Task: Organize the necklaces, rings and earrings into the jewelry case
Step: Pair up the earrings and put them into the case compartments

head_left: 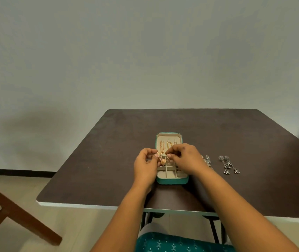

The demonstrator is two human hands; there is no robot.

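Both hands, left (145, 161) and right (183, 157), fingers pinching gold earring (163, 161) over case (172, 180); silver earrings (228, 165) at 3 o'clock.

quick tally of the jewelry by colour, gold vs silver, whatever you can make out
Gold: 4 - 3 chains hanging in the lid of the case, 1 earring pinched between the left hand and right hand.
Silver: 2 clusters of earrings on the table, one partly hidden by the right wrist, one farther right; single pieces too small to count.
Total: 6 items or clusters.
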